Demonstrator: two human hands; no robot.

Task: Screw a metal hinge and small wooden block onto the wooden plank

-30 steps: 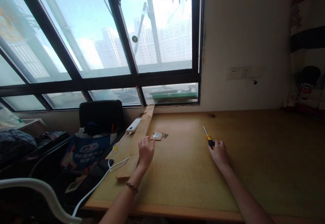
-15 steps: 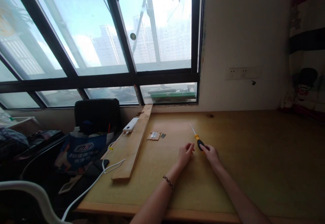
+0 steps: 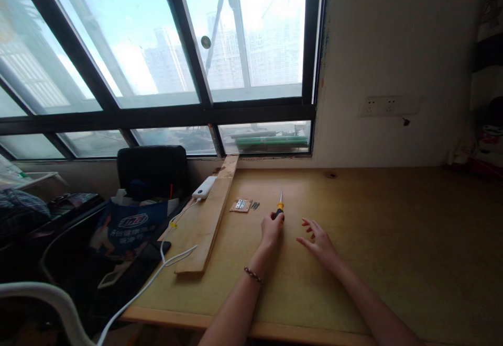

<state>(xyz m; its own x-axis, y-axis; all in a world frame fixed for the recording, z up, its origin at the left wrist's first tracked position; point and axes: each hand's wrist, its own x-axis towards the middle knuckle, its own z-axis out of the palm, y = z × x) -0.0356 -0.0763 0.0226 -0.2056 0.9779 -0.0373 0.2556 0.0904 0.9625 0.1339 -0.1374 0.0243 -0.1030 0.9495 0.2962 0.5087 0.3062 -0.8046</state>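
Observation:
My left hand (image 3: 272,226) is closed around the black and yellow handle of a screwdriver (image 3: 280,205), whose metal shaft points away toward the window. To the right of it, my right hand (image 3: 319,241) holds nothing, its fingers apart above the tabletop. Beyond my left hand, a small thin wooden piece (image 3: 246,209) lies on the table with a metal hinge (image 3: 240,204) on it. Several dark screws (image 3: 255,205) rest right beside that piece.
A long wooden board (image 3: 208,220) lies along the left of the table (image 3: 377,262), with a white power bank (image 3: 204,187) and its white cable (image 3: 161,252) on it. A black chair (image 3: 152,170) and a blue bag (image 3: 126,228) stand left of the table.
The screwdriver has passed from my right hand to my left, and its tip has swung to point straight ahead. My right hand has opened. The view has shifted slightly.

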